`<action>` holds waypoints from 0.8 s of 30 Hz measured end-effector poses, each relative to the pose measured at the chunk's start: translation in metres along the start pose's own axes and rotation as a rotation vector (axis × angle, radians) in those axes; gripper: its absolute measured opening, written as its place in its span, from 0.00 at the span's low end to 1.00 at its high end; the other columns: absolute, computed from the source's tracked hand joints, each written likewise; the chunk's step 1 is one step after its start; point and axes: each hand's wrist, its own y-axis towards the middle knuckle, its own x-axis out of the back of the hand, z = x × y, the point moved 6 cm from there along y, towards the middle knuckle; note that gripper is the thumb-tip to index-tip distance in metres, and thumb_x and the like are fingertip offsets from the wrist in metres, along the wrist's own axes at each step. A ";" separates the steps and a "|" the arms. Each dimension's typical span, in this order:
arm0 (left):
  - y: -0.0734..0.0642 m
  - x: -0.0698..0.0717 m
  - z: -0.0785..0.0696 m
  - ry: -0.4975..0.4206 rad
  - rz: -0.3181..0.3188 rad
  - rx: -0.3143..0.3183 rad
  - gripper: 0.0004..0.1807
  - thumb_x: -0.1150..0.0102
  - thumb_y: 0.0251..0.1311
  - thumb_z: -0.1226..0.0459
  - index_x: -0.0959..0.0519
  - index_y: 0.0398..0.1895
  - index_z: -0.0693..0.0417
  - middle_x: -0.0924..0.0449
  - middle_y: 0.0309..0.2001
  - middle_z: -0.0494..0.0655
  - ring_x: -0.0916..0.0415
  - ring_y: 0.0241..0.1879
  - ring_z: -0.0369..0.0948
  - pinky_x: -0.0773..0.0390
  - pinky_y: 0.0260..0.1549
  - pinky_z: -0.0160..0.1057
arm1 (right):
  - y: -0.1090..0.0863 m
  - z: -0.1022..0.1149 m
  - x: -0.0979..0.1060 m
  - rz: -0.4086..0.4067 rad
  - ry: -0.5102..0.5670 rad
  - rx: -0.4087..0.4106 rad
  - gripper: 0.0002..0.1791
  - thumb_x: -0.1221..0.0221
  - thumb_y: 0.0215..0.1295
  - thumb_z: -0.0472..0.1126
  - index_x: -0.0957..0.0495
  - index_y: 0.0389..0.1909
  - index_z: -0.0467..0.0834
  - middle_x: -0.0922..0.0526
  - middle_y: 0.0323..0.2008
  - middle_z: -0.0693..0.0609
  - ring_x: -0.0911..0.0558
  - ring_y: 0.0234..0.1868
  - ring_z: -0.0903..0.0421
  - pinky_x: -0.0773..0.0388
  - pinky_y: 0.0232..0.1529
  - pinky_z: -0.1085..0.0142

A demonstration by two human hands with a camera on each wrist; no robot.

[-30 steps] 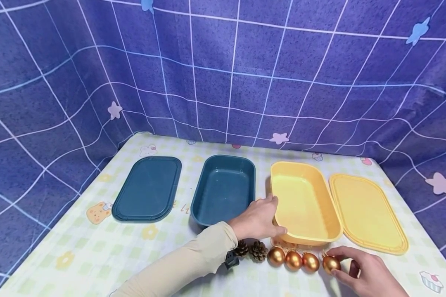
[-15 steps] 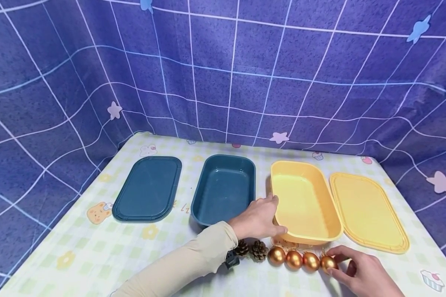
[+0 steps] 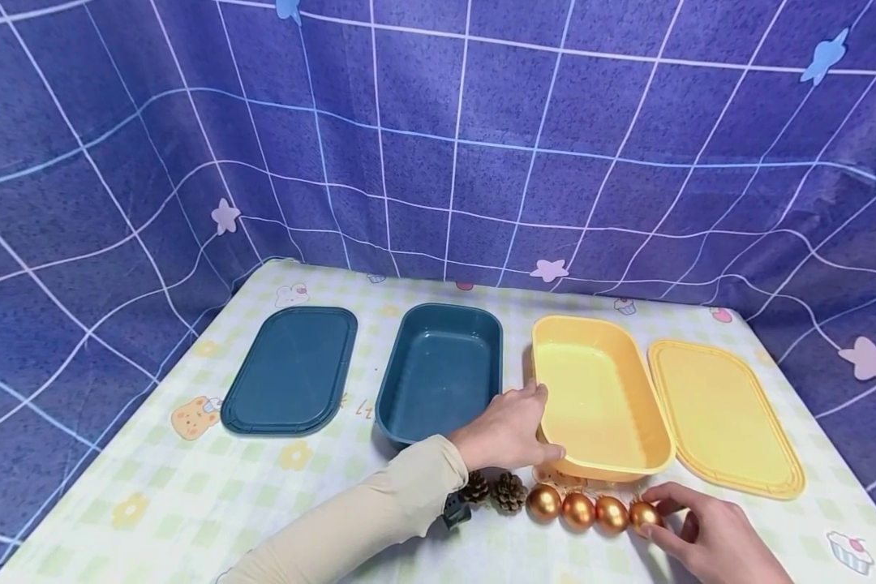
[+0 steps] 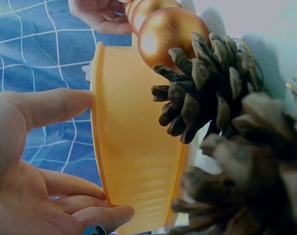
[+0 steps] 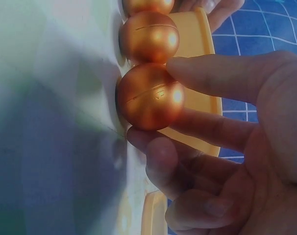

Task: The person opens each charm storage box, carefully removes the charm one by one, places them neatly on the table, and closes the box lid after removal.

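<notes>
In the head view my right hand [image 3: 711,531] holds the rightmost copper-gold bauble [image 3: 645,517] between thumb and fingers, at the end of a row of several baubles [image 3: 577,512]. The right wrist view shows this bauble [image 5: 151,96] against its neighbour [image 5: 149,37], thumb on one side and fingers on the other. My left hand [image 3: 507,426] rests on the near left corner of the yellow box [image 3: 602,469]. In the left wrist view its thumb and straight fingers [image 4: 65,188] touch the box's rim [image 4: 97,132].
Two pine cones [image 3: 508,492] lie left of the baubles, beside my left wrist. A blue box [image 3: 438,381] stands left of the yellow one, with a blue lid [image 3: 292,369] farther left. The yellow lid [image 3: 726,418] lies at the right. A purple curtain [image 3: 423,146] hangs behind the table.
My right hand has brought the last bauble leftward, closing the gap to the others in the row. Over the last half second it stays there. The left hand keeps its place on the yellow box.
</notes>
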 end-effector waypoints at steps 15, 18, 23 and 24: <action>0.000 0.002 -0.001 0.011 0.001 -0.004 0.49 0.34 0.61 0.45 0.42 0.78 0.60 0.46 0.79 0.56 0.37 0.75 0.49 0.33 0.73 0.40 | 0.001 0.002 0.001 0.030 0.007 -0.021 0.16 0.31 0.60 0.47 0.18 0.48 0.51 0.14 0.36 0.56 0.31 0.20 0.72 0.33 0.22 0.74; -0.001 0.002 -0.001 0.004 0.003 0.000 0.49 0.34 0.61 0.45 0.42 0.78 0.60 0.46 0.79 0.56 0.37 0.75 0.48 0.33 0.73 0.40 | 0.000 0.003 0.002 -0.004 0.006 -0.011 0.15 0.30 0.59 0.46 0.18 0.47 0.50 0.14 0.35 0.56 0.31 0.20 0.72 0.33 0.23 0.74; 0.000 0.002 -0.001 0.004 -0.005 -0.006 0.49 0.33 0.60 0.46 0.42 0.77 0.61 0.45 0.79 0.57 0.35 0.74 0.49 0.31 0.72 0.40 | -0.003 0.005 0.006 -0.066 -0.007 0.010 0.16 0.28 0.56 0.44 0.18 0.45 0.50 0.14 0.34 0.58 0.31 0.19 0.73 0.33 0.22 0.74; 0.000 0.002 -0.002 0.007 -0.009 -0.009 0.49 0.33 0.60 0.46 0.41 0.77 0.61 0.44 0.79 0.58 0.34 0.73 0.49 0.30 0.72 0.40 | -0.003 0.005 0.008 -0.065 -0.011 0.006 0.16 0.29 0.57 0.44 0.18 0.46 0.50 0.14 0.34 0.58 0.31 0.19 0.73 0.33 0.22 0.74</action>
